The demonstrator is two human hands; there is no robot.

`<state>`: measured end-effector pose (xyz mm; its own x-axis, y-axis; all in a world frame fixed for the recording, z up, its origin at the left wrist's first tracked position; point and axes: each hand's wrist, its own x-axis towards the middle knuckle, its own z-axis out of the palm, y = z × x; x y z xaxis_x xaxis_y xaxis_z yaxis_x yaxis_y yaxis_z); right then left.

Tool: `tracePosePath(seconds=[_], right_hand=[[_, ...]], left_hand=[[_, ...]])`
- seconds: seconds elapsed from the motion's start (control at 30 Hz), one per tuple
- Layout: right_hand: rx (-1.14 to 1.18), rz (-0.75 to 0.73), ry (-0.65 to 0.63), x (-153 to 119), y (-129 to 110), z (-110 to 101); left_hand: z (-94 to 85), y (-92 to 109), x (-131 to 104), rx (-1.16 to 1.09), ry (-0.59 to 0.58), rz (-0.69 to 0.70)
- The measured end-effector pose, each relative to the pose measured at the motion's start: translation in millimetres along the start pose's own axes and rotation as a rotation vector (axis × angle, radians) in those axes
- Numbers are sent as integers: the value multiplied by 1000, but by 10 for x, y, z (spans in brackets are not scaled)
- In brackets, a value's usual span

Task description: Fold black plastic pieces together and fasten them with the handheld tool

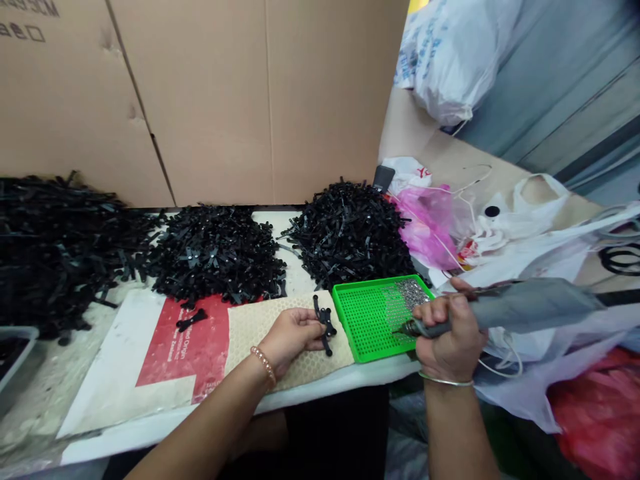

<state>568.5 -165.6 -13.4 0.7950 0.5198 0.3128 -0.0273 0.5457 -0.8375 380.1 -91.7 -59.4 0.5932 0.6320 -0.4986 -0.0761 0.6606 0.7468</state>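
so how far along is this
Perhaps partway. Done, it seems: the middle heap, where shiny dots show on some crossed pieces. In hand: black strips in the left hand, a grey tool in the right hand, its tip over the green tray. Left: the tray's small metal parts; whether the left heap or right heap is finished, I cannot tell.

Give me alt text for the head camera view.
A person's right hand holds a gray power screwdriver over a green tray of small metal screws; the left hand pinches black plastic parts before three black heaps.
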Motion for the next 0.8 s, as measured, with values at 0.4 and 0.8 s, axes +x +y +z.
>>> tracePosePath(seconds=[0.4, 0.8], right_hand=[[223, 294, -185, -351, 324, 815], [180, 251, -205, -383, 365, 828]], left_hand=[[6, -11, 17, -45, -13, 23], [-4, -30, 40, -22, -21, 9]])
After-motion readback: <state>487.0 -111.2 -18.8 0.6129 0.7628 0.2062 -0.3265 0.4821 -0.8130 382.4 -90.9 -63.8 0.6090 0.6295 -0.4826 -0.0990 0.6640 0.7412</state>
